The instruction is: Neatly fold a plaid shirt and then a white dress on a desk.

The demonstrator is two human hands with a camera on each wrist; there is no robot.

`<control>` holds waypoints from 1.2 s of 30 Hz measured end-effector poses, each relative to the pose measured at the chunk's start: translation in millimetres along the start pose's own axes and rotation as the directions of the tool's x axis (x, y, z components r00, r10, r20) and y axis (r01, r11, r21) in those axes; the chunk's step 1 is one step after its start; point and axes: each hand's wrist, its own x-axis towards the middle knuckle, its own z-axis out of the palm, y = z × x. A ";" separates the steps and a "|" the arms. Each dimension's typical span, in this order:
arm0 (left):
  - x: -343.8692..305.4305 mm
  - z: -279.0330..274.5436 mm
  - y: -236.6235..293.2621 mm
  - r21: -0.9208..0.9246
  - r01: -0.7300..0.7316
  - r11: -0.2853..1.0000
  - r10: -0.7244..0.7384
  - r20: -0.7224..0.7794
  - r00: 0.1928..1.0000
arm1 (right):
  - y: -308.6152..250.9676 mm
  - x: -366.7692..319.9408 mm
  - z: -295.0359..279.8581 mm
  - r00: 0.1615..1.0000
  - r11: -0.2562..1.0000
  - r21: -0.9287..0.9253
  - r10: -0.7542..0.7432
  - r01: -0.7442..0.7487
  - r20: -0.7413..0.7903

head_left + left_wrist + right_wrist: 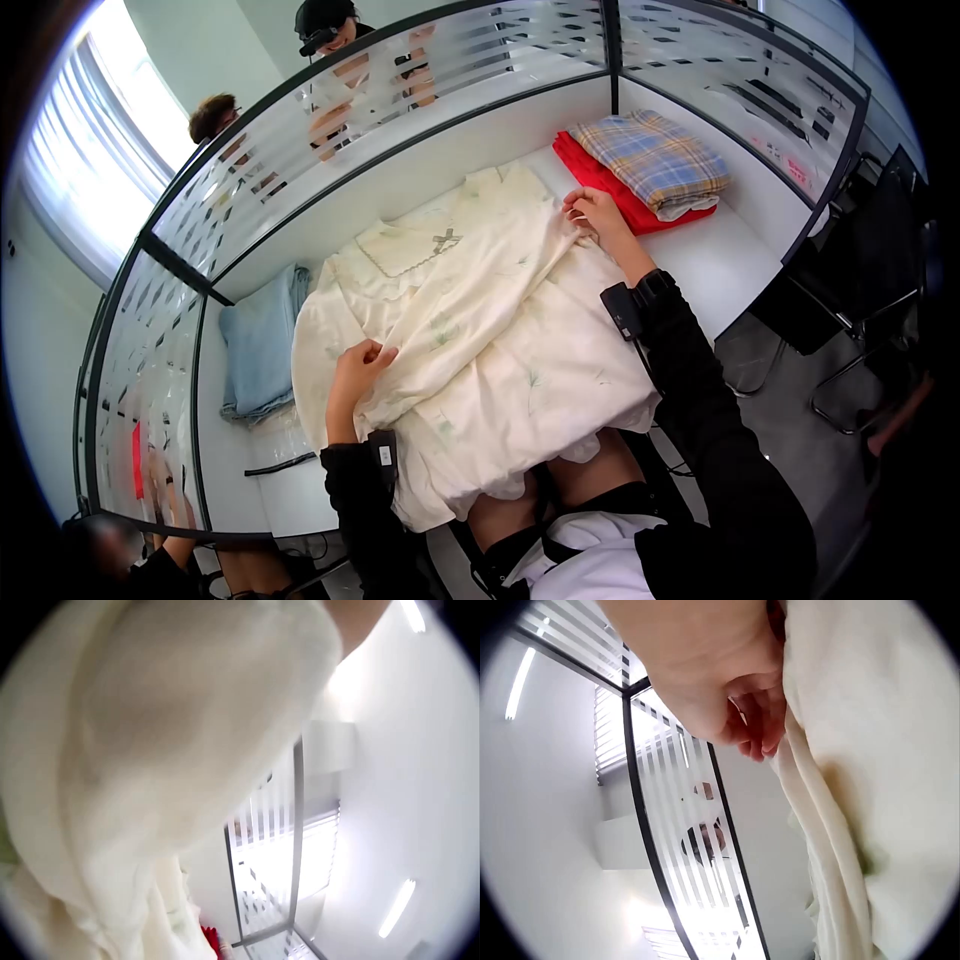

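Observation:
A cream garment [450,330] with a small bow at its collar and faint green prints lies over the white table, its near edge hanging over the person's lap. The left hand [358,375] pinches its cloth at the left; in the left wrist view pale cloth [150,750] covers nearly all of that hand. At the upper right of the garment, the right hand [600,218] pinches a fold. The right wrist view shows the right hand [735,697] with fingers curled at the edge of the cloth [885,750].
Folded light blue jeans [258,340] lie at the left by the partition. At the back right, a folded plaid cloth [655,160] rests on a red one [590,175]. A framed clear partition [400,90] borders the table, with people beyond it.

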 end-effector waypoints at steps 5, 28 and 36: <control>-3.3 -3.6 -5.4 -0.226 -0.055 0.972 0.051 -0.024 0.998 | 6.7 -0.7 -14.0 0.949 0.830 -0.514 -0.052 0.214 0.310; -36.7 -38.4 20.1 -0.923 0.181 0.340 -0.344 0.057 0.937 | -16.8 -27.4 3.0 0.898 0.551 -0.711 -0.214 0.436 0.385; -32.9 -38.9 -16.6 -0.881 0.167 0.443 -0.357 -0.003 0.934 | -20.0 -32.8 4.4 0.837 0.541 -0.638 -0.336 0.547 0.432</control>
